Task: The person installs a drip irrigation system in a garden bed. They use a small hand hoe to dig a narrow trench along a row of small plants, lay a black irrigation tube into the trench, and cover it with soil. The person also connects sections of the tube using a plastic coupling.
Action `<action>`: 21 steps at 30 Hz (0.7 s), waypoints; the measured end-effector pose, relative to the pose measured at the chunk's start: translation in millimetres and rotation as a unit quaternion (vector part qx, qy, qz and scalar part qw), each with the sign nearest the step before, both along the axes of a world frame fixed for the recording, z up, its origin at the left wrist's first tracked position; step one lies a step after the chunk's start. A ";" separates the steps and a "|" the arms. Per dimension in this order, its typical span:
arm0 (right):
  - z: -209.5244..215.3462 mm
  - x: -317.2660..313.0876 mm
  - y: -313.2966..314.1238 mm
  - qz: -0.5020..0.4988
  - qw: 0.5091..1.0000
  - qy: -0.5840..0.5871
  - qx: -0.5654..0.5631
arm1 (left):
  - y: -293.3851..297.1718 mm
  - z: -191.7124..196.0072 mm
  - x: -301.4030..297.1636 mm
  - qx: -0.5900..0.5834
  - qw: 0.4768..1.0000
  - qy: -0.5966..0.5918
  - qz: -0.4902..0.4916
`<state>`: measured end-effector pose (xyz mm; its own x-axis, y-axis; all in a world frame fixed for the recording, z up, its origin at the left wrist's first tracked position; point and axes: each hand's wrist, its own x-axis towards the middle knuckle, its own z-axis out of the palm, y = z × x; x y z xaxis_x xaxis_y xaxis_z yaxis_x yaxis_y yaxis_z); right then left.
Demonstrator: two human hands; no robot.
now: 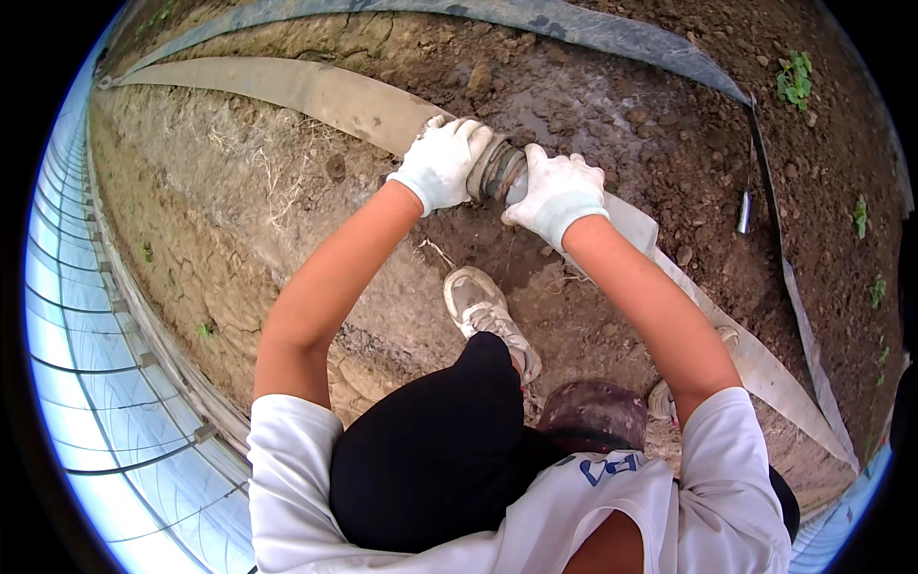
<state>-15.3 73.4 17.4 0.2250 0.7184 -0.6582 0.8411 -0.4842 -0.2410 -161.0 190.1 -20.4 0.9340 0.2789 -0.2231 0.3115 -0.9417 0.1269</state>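
A flat beige hose (325,94) runs across the ground from the far left to a dark, wrapped hose joint (497,170) in front of me. My left hand (442,163), in a white glove, is closed around the left side of this joint, where the hose is bunched up. On its right side my right hand (557,189), also gloved, grips a pale, round section. Both hands are close together, with the ringed middle of the joint showing between them. Beyond my right hand, a flat pale hose length (755,354) stretches to the lower right. My fingers partly cover the joint's ends.
A grey flat hose (612,36) arches along the far side, and a narrow dark strip (765,163) runs down the right. Near it lies a small silvery tube (744,212). Green seedlings (794,78) grow in the soil. Below are my shoe (478,304) and a dark reddish round object (593,413).
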 end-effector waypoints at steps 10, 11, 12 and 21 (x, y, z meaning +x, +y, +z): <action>-5.8 20.7 20.3 0.034 0.990 0.115 -0.071 | -4.4 -7.9 -2.6 -0.018 1.000 -0.009 0.007; -13.3 27.2 20.4 0.036 0.988 0.139 -0.060 | -5.0 -9.0 -0.5 -0.024 1.000 -0.011 0.012; -22.1 33.9 21.1 0.038 0.985 0.164 -0.047 | -5.0 -9.3 1.5 -0.028 0.999 -0.011 0.016; -65.5 50.6 25.6 0.001 0.959 0.269 -0.091 | -13.1 -31.8 0.7 -0.005 1.000 -0.001 0.013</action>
<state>35.3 99.0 -48.2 -0.1847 0.5804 -0.7931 0.6195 -0.5577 -0.5525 -160.2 177.0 -52.2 0.9265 0.3013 -0.2252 0.3364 -0.9316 0.1375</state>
